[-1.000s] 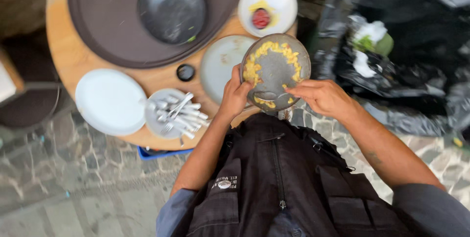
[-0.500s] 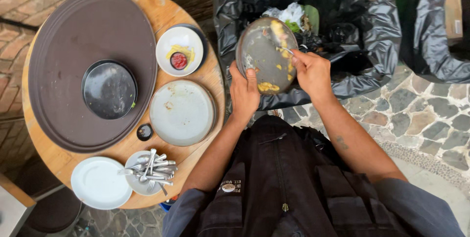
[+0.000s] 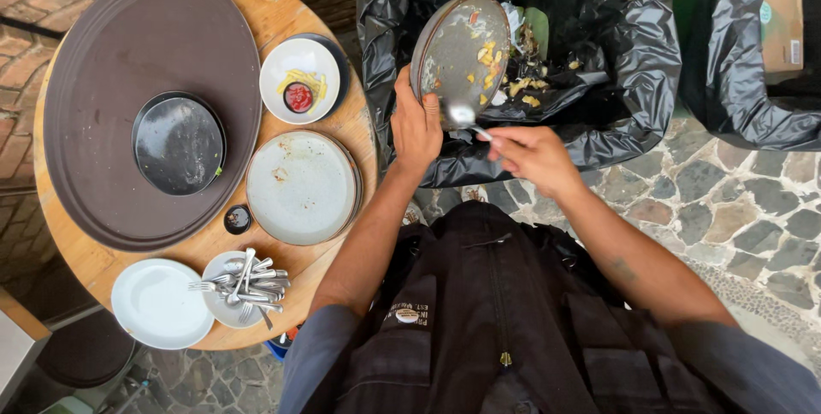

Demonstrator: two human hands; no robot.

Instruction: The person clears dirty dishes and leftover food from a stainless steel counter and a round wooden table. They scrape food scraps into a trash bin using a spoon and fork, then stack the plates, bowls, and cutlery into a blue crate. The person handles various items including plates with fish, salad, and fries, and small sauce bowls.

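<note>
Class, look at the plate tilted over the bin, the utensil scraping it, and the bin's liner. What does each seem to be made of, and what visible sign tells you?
Tilted plate: probably glazed stoneware, grey and speckled with a darker rim.
Spoon: looks like polished metal, silvery with a bright glint.
Bin liner: thin black plastic film, glossy and crinkled into folds.
</note>
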